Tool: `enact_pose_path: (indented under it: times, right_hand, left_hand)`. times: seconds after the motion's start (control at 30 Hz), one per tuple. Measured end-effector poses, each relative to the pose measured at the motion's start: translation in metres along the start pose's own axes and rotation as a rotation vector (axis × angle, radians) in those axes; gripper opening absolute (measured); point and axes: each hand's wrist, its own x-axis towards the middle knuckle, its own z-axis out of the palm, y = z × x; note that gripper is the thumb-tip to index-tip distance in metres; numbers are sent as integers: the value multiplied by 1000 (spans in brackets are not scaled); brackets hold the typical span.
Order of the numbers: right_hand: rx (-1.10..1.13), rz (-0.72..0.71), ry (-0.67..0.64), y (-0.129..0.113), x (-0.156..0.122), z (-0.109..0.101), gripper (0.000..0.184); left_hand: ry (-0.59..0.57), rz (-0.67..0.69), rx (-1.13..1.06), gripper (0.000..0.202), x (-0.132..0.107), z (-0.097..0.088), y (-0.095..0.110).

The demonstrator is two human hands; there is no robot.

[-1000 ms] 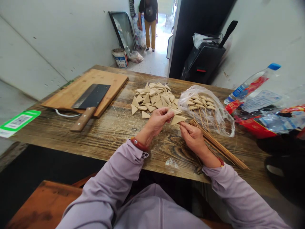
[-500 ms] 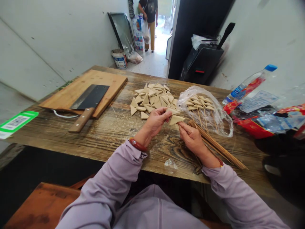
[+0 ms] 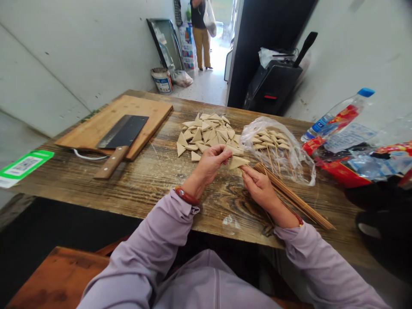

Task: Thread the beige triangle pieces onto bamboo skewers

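My left hand (image 3: 207,166) is closed, pinching a beige tofu triangle (image 3: 235,149) between thumb and fingers. Just below it, another beige triangle (image 3: 238,162) sits at the tip of a thin bamboo skewer, and my right hand (image 3: 259,187) is closed round that skewer. Most of the skewer is hidden by the right hand. Beyond the left hand lies a heap of similar triangles (image 3: 207,134). A bundle of bamboo skewers (image 3: 301,201) rests on the table beside the right hand. Behind the bundle, a clear plastic bag (image 3: 304,165) holds skewered triangles (image 3: 270,138).
On the wooden table (image 3: 144,189), a cleaver (image 3: 124,133) lies across a chopping board (image 3: 141,105) at the left. A plastic bottle (image 3: 337,112) and red packaging (image 3: 347,171) crowd the right side. A person (image 3: 201,38) stands by the doorway with a bag.
My hands and the triangles look almost unmoved. The person in the doorway has raised the white bag and turned.
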Motion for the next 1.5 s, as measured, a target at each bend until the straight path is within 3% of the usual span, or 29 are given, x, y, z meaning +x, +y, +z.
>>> enact_pose_path:
  times: [0.73,1.0,1.5]
  right_hand:
    - [14,98,1,5,2,-2,33]
    - [-45,68,11,4,2,0,29]
    - [-131,33,47,1,4,1,22]
  left_hand:
    - [-72,-84,-54,38,-2,3,-4]
    - [42,-76,-130,38,0,3,-4]
    - [47,-24,-96,32,0,4,-12]
